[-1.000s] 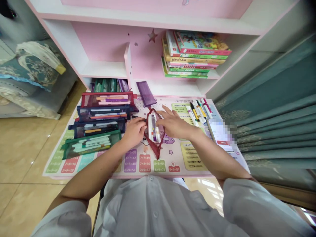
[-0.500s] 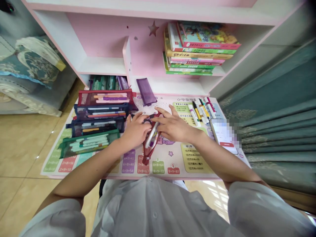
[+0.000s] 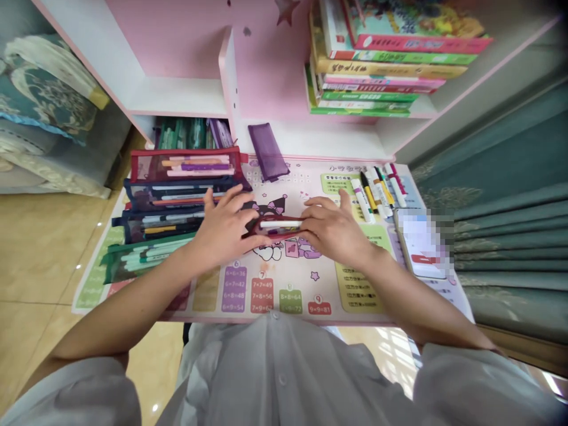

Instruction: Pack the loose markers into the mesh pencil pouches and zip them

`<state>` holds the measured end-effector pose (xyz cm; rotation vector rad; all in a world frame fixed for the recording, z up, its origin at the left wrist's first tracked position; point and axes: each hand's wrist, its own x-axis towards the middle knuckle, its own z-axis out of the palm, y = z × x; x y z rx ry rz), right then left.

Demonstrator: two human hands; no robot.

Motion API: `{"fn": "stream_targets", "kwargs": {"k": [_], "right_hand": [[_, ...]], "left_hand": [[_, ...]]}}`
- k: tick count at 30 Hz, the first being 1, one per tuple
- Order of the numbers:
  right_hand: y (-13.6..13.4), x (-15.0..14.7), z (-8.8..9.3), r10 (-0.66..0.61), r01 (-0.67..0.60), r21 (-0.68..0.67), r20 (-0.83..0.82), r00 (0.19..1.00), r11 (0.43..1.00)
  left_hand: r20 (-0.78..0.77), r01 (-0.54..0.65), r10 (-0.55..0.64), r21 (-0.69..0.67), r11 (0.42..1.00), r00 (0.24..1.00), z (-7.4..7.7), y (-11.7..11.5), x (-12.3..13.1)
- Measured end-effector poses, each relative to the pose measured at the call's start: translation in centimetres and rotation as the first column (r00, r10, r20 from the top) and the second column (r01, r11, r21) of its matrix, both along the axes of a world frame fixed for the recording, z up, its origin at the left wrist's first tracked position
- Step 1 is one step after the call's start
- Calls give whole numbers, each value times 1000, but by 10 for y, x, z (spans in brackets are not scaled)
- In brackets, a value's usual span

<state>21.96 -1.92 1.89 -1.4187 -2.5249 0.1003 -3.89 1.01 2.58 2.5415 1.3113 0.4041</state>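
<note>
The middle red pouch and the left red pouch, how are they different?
The middle red pouch sits between the left hand and right hand; the left red pouch lies farther back. The middle one shows a white pen in its opening; the left one shows pink, orange and purple pens through its mesh. Both are red and hold pens.

Desk mat (image 3: 288, 273): mult. eqns. (image 3: 261, 290) incl. 6×7=42, 7×8=56, 8×8=64, 9×9=81; Chin. hdg. (image 3: 348, 168) top rt.

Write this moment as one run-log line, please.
left hand: on pouch, left end | right hand: on pouch, right end | pouch: open, white pen showing | markers: near phone
</note>
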Motion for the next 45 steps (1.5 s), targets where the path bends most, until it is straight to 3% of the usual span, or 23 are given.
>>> {"fn": "stream_targets", "kwargs": {"k": [3,8,14,19,24,32,45], "right_hand": [[-4,4,-4,-62,62,-6,-50,997,998],[-3,9,-5,-68,66,-41,-66,995,997],[14,4,14,57,-61,-48,-75,996,997],[17,-31,23,164,-157,51,-211,964,986],[10,-62,11,155,-140,91,-196,968,986],[5,-73,-6,148,-105,214,-197,969,971],[7,-66,8,98,-102,-6,-204,974,995]], "left_hand": [[-13,-75,75,-17,997,997,-5,-5,-21],[17,-47,47,-18,999,999,-14,-8,-28],[114,-16,13,20,1000,993,-22,-9,-29],[156,-37,28,55,998,987,-23,-12,-31],[164,-18,8,61,998,986,-20,-16,-30],[188,-22,10,62,998,982,-20,-20,-29],[197,-37,43,-36,999,979,-16,-16,-32]]}}
